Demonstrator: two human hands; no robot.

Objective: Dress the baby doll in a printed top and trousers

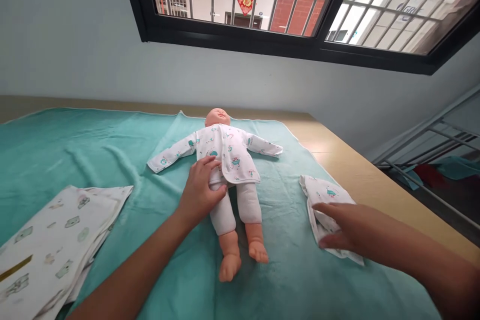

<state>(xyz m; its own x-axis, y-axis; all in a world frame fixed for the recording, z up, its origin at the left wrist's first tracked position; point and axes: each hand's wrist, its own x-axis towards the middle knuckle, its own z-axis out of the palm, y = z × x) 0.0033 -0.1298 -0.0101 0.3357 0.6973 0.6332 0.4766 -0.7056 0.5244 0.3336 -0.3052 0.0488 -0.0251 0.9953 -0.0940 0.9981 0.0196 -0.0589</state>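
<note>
A baby doll (219, 117) lies on its back, head toward the wall, arms spread out. It wears a white printed baby shirt (240, 147), fastened down the front, and white covering on its upper legs; the lower legs and feet are bare. My left hand (202, 187) rests on the shirt's lower edge and the doll's hip, fingers laid out and thumb apart. Over at the right, my right hand (343, 227) is at a folded white printed garment (326, 190), thumb and fingers apart with cloth showing between them. Part of that garment is hidden under the hand.
A turquoise blanket (168, 255) covers most of the wooden table (337, 160). Folded white cloth (71, 230) with a bear print lies at the left. Behind are a wall and a barred window (240, 35). A metal frame (423, 180) stands beyond the table's right edge.
</note>
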